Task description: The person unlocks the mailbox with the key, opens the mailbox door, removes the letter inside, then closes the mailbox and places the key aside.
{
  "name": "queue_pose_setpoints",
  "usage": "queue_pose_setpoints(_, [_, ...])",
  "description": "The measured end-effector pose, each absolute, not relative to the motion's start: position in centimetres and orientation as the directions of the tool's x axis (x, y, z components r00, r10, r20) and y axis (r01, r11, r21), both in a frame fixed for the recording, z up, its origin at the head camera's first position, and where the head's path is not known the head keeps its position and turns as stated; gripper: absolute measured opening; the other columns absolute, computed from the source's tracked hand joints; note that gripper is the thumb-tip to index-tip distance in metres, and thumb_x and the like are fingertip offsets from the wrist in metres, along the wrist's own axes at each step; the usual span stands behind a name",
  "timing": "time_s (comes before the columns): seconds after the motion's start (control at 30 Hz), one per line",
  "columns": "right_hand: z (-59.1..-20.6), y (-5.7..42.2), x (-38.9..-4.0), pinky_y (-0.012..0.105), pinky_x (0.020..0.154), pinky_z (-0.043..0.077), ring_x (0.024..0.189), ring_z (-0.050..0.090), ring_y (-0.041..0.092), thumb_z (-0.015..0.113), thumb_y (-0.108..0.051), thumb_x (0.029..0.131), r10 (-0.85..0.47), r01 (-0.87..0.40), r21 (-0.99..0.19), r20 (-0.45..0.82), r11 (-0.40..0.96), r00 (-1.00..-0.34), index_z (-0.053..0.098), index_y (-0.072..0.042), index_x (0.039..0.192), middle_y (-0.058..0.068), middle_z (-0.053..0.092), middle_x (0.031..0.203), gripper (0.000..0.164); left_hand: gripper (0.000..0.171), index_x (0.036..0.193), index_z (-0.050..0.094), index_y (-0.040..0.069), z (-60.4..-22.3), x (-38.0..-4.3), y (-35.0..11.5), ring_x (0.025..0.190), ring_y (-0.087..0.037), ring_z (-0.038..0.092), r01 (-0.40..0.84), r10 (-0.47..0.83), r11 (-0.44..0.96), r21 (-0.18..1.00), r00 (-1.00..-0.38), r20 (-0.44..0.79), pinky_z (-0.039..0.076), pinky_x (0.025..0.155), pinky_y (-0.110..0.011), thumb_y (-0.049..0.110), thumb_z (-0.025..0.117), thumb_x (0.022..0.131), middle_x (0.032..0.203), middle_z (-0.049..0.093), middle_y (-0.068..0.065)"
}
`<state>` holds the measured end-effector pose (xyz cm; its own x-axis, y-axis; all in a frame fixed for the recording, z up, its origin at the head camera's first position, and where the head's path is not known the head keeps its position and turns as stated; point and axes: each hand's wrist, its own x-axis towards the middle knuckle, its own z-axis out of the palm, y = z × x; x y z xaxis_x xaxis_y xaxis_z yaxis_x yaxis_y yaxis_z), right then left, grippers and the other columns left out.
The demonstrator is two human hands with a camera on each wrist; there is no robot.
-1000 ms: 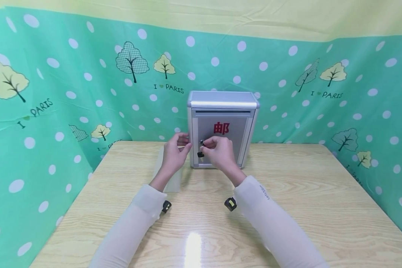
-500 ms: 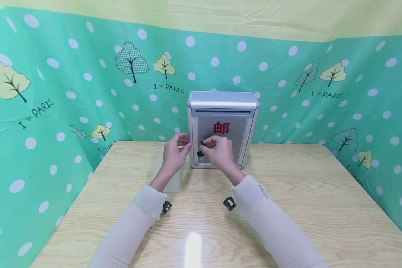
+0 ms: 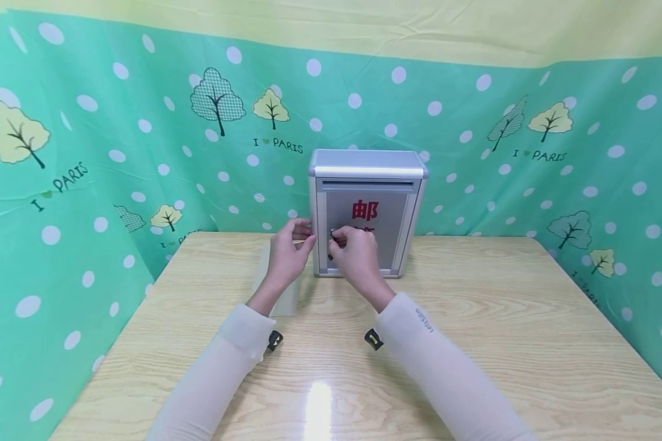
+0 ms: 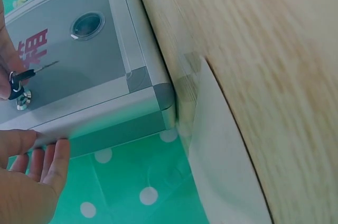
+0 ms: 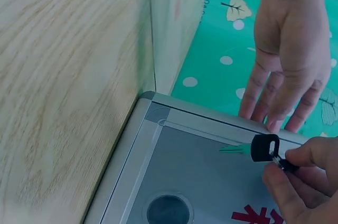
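Note:
A grey metal mailbox (image 3: 368, 160) with red characters stands upright at the back of the table. My right hand (image 3: 360, 254) pinches the black head of a key (image 5: 289, 165) at the round lock (image 4: 24, 99) on the door's left side. A ring links it to a second black-headed key (image 5: 262, 148), which dangles over the door. At the box's left side is my left hand (image 3: 289, 252), thumb at the front edge and nearly straight fingers against the side. The held key's blade is hidden. A round window (image 5: 168, 211) shows low on the door.
A pale flat envelope-like sheet (image 3: 287, 301) lies on the wooden table (image 3: 474, 318), partly under my left forearm. Right behind the mailbox hangs a green dotted curtain (image 3: 463, 177). A slot (image 3: 366, 184) runs across the mailbox's upper front.
My right hand has turned at the lock, its wrist shifting left. The dangling key shows less in the head view, and part of a second red character now appears. My left hand stays put.

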<state>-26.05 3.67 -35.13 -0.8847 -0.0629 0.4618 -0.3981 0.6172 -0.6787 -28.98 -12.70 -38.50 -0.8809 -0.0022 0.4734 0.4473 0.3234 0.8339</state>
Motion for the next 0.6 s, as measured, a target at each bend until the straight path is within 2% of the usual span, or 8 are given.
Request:
queue_pose_setpoints(0.13, [-35.4, 3.1, -25.8, 0.024, 0.061, 0.06, 0.068, 0.069, 0.018, 0.072, -0.004, 0.092, -0.073, -0.412, -0.591, 0.511, 0.694, -0.856, 0.075, 0.002, 0.109, 0.017, 0.077, 0.1, 0.018, 0.033, 0.128, 0.059, -0.002, -38.6, -29.0, -12.7, 0.102, -0.03, 0.069, 0.453, -0.002, 0.319, 0.832, -0.878, 0.479, 0.062, 0.086, -0.027, -0.001, 0.068, 0.096, 0.111, 0.068, -0.017])
queue_pose_setpoints(0.2, [-35.6, 2.9, -25.6, 0.028, 0.065, 0.062, 0.069, 0.07, 0.02, 0.071, -0.003, 0.093, -0.078, -0.422, -0.56, 0.535, 0.713, -0.841, 0.074, 0.003, 0.11, 0.018, 0.076, 0.103, 0.019, 0.033, 0.128, 0.06, -0.002, -38.6, -29.0, -12.7, 0.102, -0.03, 0.07, 0.455, -0.003, 0.315, 0.833, -0.877, 0.48, 0.062, 0.086, -0.027, -0.001, 0.068, 0.096, 0.111, 0.068, -0.017])
queue_pose_setpoints(0.43, [-36.1, 2.2, -25.4, 0.038, 0.082, 0.064, 0.089, 0.073, 0.03, 0.066, 0.001, 0.094, -0.126, -0.465, -0.437, 0.611, 0.77, -0.782, 0.073, 0.006, 0.109, 0.02, 0.075, 0.104, 0.017, 0.032, 0.127, 0.06, -0.002, -38.6, -29.0, -12.7, 0.101, -0.03, 0.07, 0.466, -0.004, 0.324, 0.823, -0.87, 0.494, 0.062, 0.086, -0.028, -0.002, 0.068, 0.096, 0.111, 0.068, -0.017])
queue_pose_setpoints(0.6, [-36.2, 1.9, -25.3, 0.041, 0.091, 0.061, 0.099, 0.071, 0.034, 0.067, 0.002, 0.094, -0.142, -0.453, -0.393, 0.61, 0.8, -0.78, 0.072, 0.005, 0.109, 0.021, 0.073, 0.109, 0.016, 0.031, 0.126, 0.06, -0.002, -38.7, -29.1, -12.7, 0.101, -0.03, 0.07, 0.476, -0.001, 0.328, 0.816, -0.864, 0.504, 0.062, 0.086, -0.027, -0.002, 0.069, 0.096, 0.11, 0.068, -0.017])
